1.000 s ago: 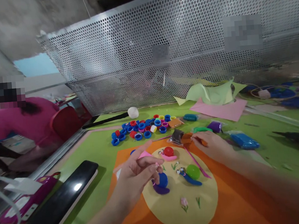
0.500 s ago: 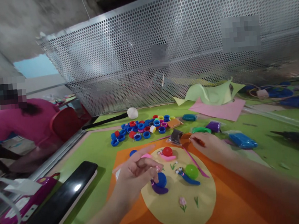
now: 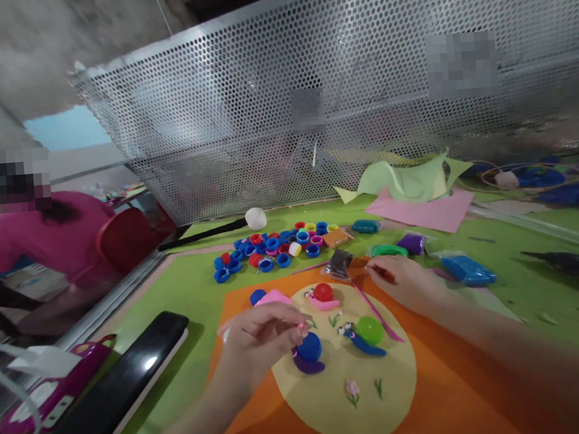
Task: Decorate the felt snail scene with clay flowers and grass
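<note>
My left hand (image 3: 263, 336) is closed in a pinch on a small pink clay flower (image 3: 302, 330), held above the blue-shelled snail (image 3: 310, 349). Under it lies a round yellow card (image 3: 329, 401) on an orange sheet (image 3: 464, 404). The card also bears a red-shelled snail (image 3: 323, 294), a green-shelled snail (image 3: 369, 331), a pink flower with green leaves (image 3: 352, 389) and small grass tufts. My right hand (image 3: 399, 278) rests at the orange sheet's far edge, beside a packet of dark clay (image 3: 339, 264). Its fingers are curled together, and I cannot make out what they hold.
Several bottle caps (image 3: 272, 245) lie in a heap behind the sheet. Clay packets, such as a blue one (image 3: 468, 270), sit to the right. A black power bank-like case (image 3: 122, 384) lies left. A metal mesh panel (image 3: 261, 112) stands behind. A person in pink (image 3: 55, 235) sits left.
The fingers of my left hand have drawn in from a spread pose to a closer pinch round the pink flower. My right hand has hardly moved.
</note>
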`<state>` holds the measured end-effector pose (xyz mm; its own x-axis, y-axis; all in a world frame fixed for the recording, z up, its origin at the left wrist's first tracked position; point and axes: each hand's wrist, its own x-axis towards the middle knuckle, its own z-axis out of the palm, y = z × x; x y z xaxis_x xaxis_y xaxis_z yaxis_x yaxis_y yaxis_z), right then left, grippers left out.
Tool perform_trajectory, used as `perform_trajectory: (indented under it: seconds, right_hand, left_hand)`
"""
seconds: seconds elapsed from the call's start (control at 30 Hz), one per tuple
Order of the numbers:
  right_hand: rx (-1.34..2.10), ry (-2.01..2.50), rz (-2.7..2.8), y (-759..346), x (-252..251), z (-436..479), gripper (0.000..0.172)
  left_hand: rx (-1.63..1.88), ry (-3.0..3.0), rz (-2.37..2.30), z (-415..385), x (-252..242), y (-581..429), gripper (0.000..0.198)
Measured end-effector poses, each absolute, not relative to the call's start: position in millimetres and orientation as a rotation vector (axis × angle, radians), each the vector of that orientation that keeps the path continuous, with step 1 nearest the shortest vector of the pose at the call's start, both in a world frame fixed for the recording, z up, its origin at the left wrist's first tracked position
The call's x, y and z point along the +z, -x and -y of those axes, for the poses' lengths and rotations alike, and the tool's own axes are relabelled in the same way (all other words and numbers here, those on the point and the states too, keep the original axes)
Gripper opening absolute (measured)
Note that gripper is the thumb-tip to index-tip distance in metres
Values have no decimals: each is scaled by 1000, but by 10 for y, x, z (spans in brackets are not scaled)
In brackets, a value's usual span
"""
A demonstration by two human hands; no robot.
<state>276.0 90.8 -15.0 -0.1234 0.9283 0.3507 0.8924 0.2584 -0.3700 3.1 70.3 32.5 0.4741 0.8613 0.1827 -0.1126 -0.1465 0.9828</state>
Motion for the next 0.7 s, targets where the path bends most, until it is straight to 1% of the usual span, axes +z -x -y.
perform_trajectory:
  seconds: [0.17, 0.33, 0.47, 0.57, 0.7]
  right_hand:
    - [89, 1645, 2020, -2742, -144, -901, 23]
    - [83, 1609, 2052, -2750, -145, -895, 21]
    - [97, 1610, 2033, -2755, -123, -885, 20]
    - [140, 1612, 2020, -2759, -85, -878, 17]
    - [206, 1631, 1992, -2780, -66, -877, 15]
  left_hand:
    - [982, -1638, -714, -717, 371, -53, 2]
    - [908, -1862, -805, -823, 421, -90, 5]
    - [777, -2052, -857, -948, 486, -184, 8]
    - [646, -2232, -802, -1055, 524, -315, 7]
    - [458, -2450, -662, -1215, 508, -495, 16]
